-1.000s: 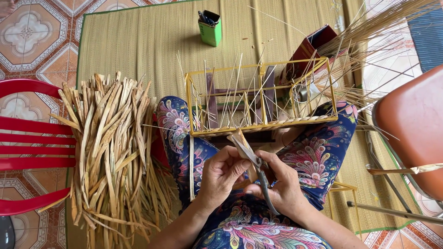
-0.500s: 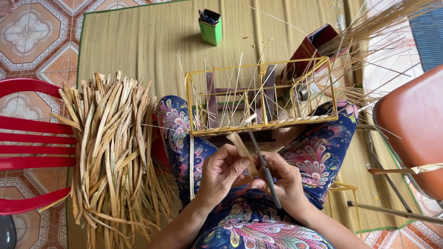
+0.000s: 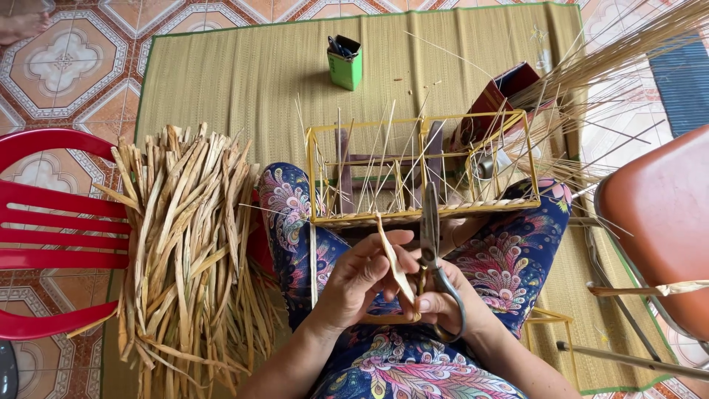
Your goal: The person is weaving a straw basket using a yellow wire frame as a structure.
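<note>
Head view: left hand (image 3: 362,277) pinches a flat pale dried-leaf strip (image 3: 395,262) over the lap; right hand (image 3: 443,303) grips grey-handled steel scissors (image 3: 432,244), blades shut and pointing up beside the strip, just below a yellow wire basket frame (image 3: 421,170). Risks: blades nicking the left fingers; strip splitting off-line; scissor tips snagging the frame's thin upright reeds.

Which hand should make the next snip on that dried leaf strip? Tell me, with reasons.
Probably the right hand: it already holds the scissors, blades pointing up beside the dried leaf strip. The left hand pinches the strip and is better placed to keep steadying it.
</note>
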